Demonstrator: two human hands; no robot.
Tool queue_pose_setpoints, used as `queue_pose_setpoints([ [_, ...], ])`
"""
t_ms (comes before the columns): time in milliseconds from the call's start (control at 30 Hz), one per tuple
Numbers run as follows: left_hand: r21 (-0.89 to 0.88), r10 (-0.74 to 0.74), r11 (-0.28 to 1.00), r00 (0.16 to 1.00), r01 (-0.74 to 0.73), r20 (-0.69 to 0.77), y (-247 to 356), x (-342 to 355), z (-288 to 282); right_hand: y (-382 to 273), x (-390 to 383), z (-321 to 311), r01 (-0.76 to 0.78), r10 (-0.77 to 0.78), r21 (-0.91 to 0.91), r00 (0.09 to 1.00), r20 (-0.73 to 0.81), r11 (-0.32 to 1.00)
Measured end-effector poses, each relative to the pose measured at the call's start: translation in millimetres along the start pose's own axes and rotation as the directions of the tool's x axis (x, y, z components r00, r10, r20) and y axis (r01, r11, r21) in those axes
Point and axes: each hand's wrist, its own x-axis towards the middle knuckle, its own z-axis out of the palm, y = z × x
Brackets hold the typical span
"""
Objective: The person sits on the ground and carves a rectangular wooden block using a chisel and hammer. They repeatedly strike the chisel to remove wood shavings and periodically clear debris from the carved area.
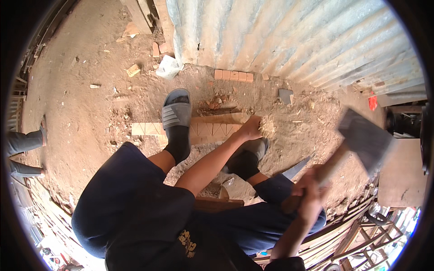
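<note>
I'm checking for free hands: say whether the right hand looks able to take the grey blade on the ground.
Probably not as things stand: the right hand is wrapped around the handle of a broad-headed tool, though the grey blade appears close by.

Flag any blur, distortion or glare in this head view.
Head view: motion blur smears the dark tool head and softens the right grip, while the gray slipper looks sharper; head view: fisheye distortion within a dark circular border; head view: blown-out highlights near both lower side edges.
</note>
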Motion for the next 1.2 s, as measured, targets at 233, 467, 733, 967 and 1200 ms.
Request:
queue_pose_setpoints([
  [233, 0.081, 0.134, 0.988, 0.991, -0.135, 0.010, 0, 10, 7, -33, 41, 3, 0.407, -0.344, 0.271, 0.905, -0.251, 0.872],
  [467, 0.173, 0.091, 0.981, 0.996, -0.093, 0.019, -2, 20, 15, 89, 14, 0, -0.331, 0.360, -0.225, 0.928, 0.097, 0.916],
  [733, 0.336, 0.496, 0.830, 0.865, -0.445, -0.079, 0, 0, -1, -93, 10, -31, 0.322, -0.329, -0.067, 0.933, -0.144, 0.944],
  [967, 0.012, 0.118, 0.993, 0.990, -0.118, -0.075, 9, 5, -13, 3, 53, 3, 0.236, -0.218, 0.138, 0.967, -0.129, 0.962],
  [1200, 0.255, 0.350, 0.912, 0.934, -0.321, -0.077, -1, -11, -9, 34, 26, 10, -0.260, 0.289, -0.174, 0.942, 0.169, 0.950],
])
